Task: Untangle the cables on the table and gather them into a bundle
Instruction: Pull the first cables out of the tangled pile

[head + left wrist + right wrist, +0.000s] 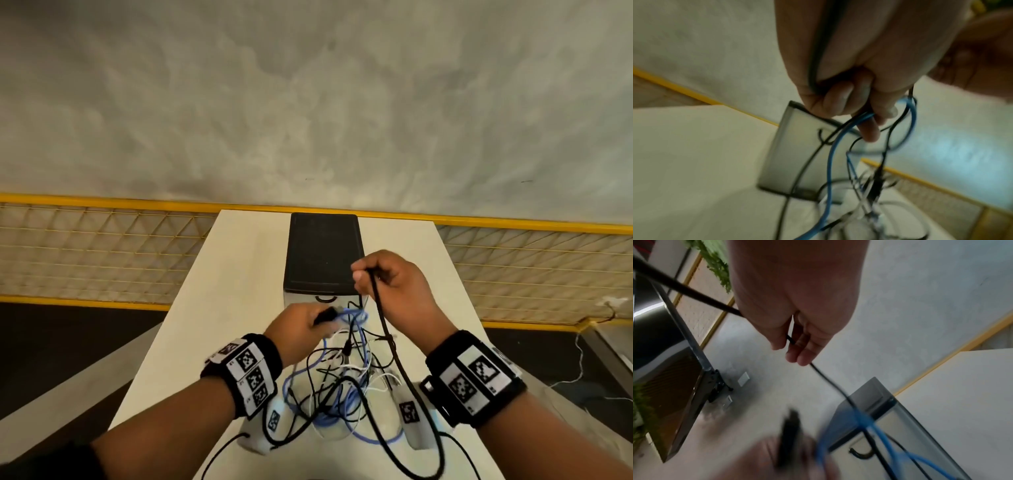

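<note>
Two hands are working above the table, both raised over a tangle of cables lying on its near part. The left hand is curling its fingers round a blue cable and a black cable, and is also gripping a black plug end; loops of blue and thin black wire are hanging from it down into the tangle. The right hand, to the right and a little farther, is pinching a thick black cable between thumb and fingers, its other fingers loosely curled. That cable is running down to the near edge of the table. Beyond the hands a black-topped box is standing on the table.
</note>
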{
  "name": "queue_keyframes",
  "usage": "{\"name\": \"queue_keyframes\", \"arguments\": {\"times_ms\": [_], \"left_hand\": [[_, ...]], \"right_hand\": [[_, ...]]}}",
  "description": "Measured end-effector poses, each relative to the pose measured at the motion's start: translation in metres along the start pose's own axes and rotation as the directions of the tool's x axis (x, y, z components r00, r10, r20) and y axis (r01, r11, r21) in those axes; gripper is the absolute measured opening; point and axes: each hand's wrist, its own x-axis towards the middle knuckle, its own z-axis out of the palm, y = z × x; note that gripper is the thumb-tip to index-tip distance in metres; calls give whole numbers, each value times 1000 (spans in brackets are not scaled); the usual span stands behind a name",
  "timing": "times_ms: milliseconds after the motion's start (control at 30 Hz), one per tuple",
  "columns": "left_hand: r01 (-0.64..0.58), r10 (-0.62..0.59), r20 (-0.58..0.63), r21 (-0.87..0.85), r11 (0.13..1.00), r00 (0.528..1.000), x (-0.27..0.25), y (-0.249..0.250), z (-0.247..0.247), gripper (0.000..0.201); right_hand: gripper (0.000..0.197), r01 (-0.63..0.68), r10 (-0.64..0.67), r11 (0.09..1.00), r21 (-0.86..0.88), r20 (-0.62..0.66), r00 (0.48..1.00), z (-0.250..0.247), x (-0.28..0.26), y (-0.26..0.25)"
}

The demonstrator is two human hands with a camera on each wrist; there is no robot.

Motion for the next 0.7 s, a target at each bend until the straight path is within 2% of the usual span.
{"name": "queue_keyframes", "arguments": {"times_ms": [67,100,133,200,267,333,400,467,500,600,700], "left_hand": [[92,-133,130,281,955,982,-5,-21,5,16],[125,-197,159,377,918,968,-9,-32,7,21],[152,-233,160,402,903,959,-13,-41,6,27],[159,-189,79,289,944,979,-17,-44,0,43],[71,-67,-105,38,997,992,-15,-25,-10,43],[-52,-1,-303,-167,985,953,-9,6,-21,32],[-145,82,-411,-126,981,908,-7,37,-31,19],[-240,206,-412,-32,970,887,-7,51,-36,22],[-262,222,-373,-60,963,901,-8,51,-38,26],[-217,145,-254,-284,934,956,-17,38,-41,41],[-223,132,-269,-342,913,954,-25,29,-43,22]], "right_hand": [[19,6,2,997,74,-107,994,-9,6,-7],[17,2,14,994,111,-139,990,-14,10,-10],[16,-3,21,993,121,-152,988,-19,13,-11],[18,-14,27,995,98,-131,991,-22,14,-11],[18,-27,39,993,116,-101,994,-17,10,-11],[21,-42,53,986,162,-62,997,-5,6,-12],[23,-29,30,987,156,-8,1000,9,3,-15],[24,16,-19,990,138,23,1000,16,0,-18],[23,19,-25,984,176,29,999,17,-1,-21],[22,3,-29,939,343,71,997,13,-3,-29],[24,14,-71,934,357,149,986,18,-4,-34]]}}
